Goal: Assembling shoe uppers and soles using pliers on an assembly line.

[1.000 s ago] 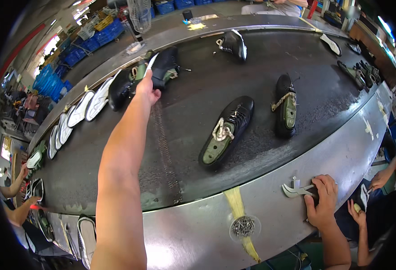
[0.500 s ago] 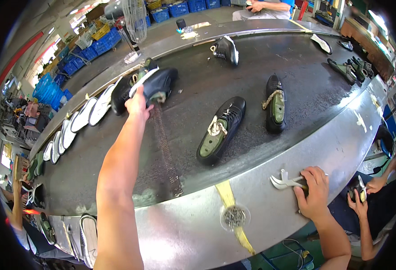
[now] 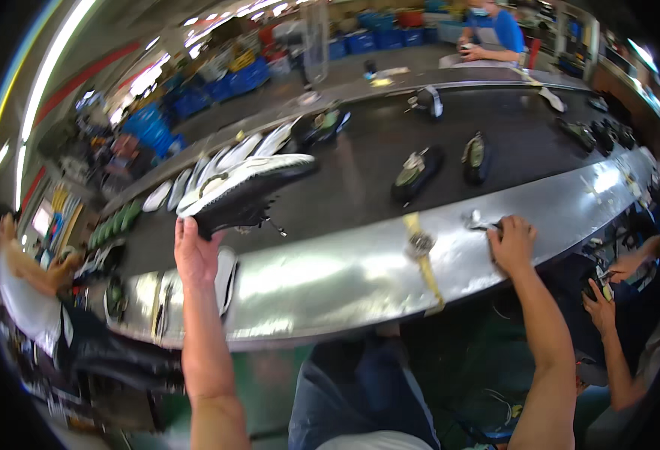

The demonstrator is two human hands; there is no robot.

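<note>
My left hand (image 3: 197,253) is closed on one end of a black shoe (image 3: 244,201), raised above the near edge of the table at left. The shoe is turned sideways, its white underside up and a lace end dangling. At the right, my right hand (image 3: 514,244) rests on the metal border, fingers curled over the handles of metal pliers (image 3: 478,221); their jaws point left. Two black shoes with green forms inside, one nearer (image 3: 414,176) and one to its right (image 3: 476,159), lie on the dark surface in front of me.
A round dish of small nails (image 3: 421,243) sits on yellow tape. White soles (image 3: 236,154) line the far left edge beside dark shoes (image 3: 322,127). Co-workers sit at left (image 3: 34,292), across the table (image 3: 506,37) and at right, where hands hold a shoe (image 3: 598,289).
My left hand has drawn the black shoe back from the far-side shoes toward me and lifted it. My right hand stays at the pliers. The view has tilted up.
</note>
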